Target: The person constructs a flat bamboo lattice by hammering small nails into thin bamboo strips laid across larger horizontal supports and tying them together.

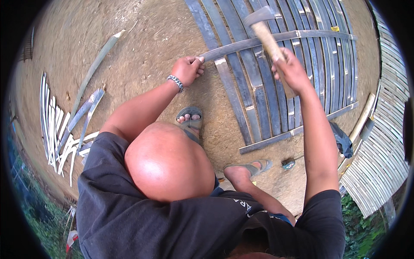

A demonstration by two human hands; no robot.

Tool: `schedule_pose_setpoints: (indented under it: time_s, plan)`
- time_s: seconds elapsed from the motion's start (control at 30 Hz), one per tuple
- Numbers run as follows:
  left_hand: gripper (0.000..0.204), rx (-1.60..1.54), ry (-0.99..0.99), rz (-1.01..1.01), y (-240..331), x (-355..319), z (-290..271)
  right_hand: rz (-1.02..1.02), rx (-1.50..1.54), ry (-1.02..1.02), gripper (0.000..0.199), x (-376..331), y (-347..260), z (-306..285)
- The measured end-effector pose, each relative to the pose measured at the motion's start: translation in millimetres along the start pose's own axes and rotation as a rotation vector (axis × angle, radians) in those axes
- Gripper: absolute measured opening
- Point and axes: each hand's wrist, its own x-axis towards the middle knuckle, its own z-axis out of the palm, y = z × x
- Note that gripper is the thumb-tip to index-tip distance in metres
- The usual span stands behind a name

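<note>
My left hand (pixel 188 71), with a chain bracelet at its wrist, pinches the near-left end of a dark bamboo slat (pixel 241 45). That slat lies crosswise over a panel of dark bamboo slats (pixel 269 110) set side by side with narrow gaps. In my right hand (pixel 292 72) is a hatchet (pixel 266 39), gripped by its pale wooden handle. Its metal head is above the crosswise slat, over the panel's far part. A second crosswise slat (pixel 276 140) runs along the panel's near end. The hatchet and right hand look slightly blurred.
Thin split bamboo strips (pixel 54 129) lie heaped on the dirt ground at left, beside a long curved bamboo piece (pixel 95 64). A small dark round object (pixel 288 163) and a black plastic bag (pixel 341 140) are near the panel. Pale slatted bamboo (pixel 379 151) stretches along the right.
</note>
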Motion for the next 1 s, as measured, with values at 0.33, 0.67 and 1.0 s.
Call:
schedule_pose_setpoints:
  time_s: [0.33,0.67,1.0]
  plan:
    - [0.034,0.059,-0.028,0.035,-4,3,-5,0.172,-0.186,-0.273,0.033,3,-19,-6]
    - [0.034,0.063,-0.026,0.029,2,0,-2,0.038,-0.275,-0.085,0.040,-1,-28,31]
    - [0.028,0.437,0.101,0.240,1,0,-7,0.092,0.039,0.225,0.045,-77,47,31]
